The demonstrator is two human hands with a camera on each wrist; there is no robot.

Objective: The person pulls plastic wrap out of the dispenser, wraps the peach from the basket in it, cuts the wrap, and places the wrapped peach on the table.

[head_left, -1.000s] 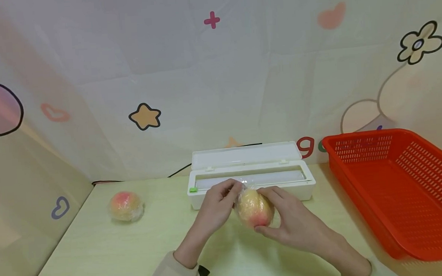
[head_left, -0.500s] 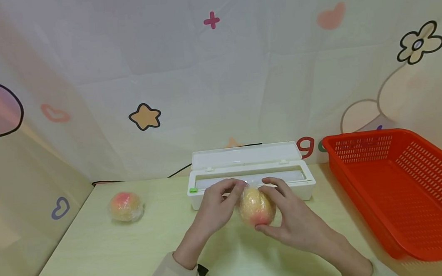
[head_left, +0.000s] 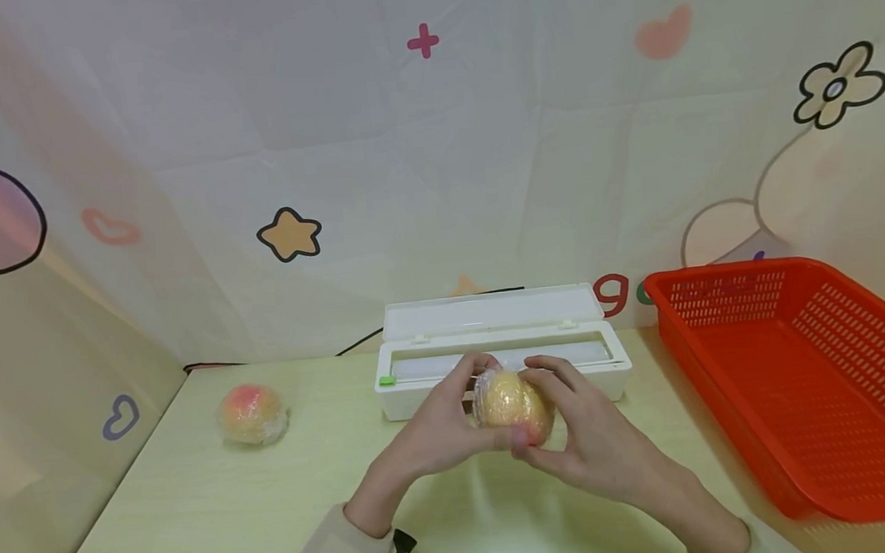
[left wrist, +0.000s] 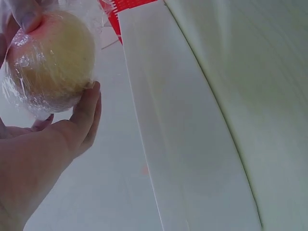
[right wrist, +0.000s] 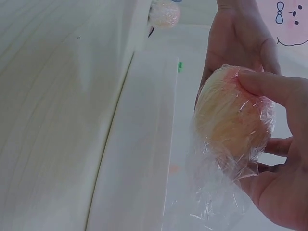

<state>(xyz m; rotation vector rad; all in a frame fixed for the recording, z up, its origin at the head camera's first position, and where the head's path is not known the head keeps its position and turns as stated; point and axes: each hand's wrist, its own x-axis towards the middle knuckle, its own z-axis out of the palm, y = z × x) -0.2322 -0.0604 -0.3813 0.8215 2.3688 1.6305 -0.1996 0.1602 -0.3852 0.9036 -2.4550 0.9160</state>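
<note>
A yellow-pink peach [head_left: 511, 402] wrapped in clear cling film is held above the table, in front of the white box. My left hand [head_left: 446, 427] grips its left side, thumb along the near side and fingers behind. From the right, my right hand [head_left: 597, 440] holds it between thumb and fingers. The right wrist view shows a loose flap of cling film [right wrist: 211, 202] trailing from the peach. Just behind the hands sits the white cling film dispenser [head_left: 504, 386], its lid [head_left: 493, 311] raised and a film roll [head_left: 559, 354] inside.
Another wrapped peach [head_left: 250, 414] lies at the left of the pale table [head_left: 199, 506]. A red plastic basket [head_left: 788, 425] with slotted walls stands on the right. A patterned curtain [head_left: 377, 180] hangs behind the table, and a black cable runs along its foot.
My left hand has shifted from pinching the film at the peach's upper left to holding the peach itself, thumb now along its near side. The right hand's fingers have lifted slightly.
</note>
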